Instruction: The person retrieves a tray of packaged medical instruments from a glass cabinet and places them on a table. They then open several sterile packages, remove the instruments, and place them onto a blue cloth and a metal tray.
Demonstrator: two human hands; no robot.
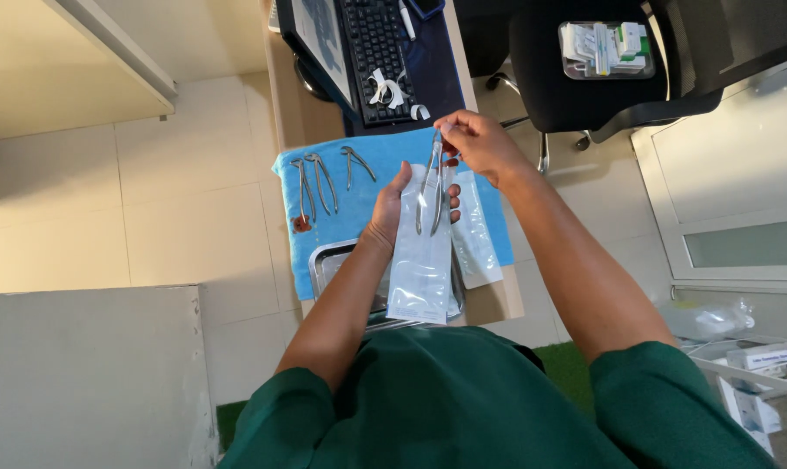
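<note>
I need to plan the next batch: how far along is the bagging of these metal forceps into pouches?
Done: nothing clearly; one flat clear pouch lies on the blue cloth, contents unclear. In hand: the right hand lowers steel forceps into the clear sterilisation pouch held by the left hand. Left: three steel forceps lie unbagged on the cloth.

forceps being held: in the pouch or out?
Partly in. The forceps hang handles-down inside the pouch; the right hand pinches the tip above the opening.
</note>
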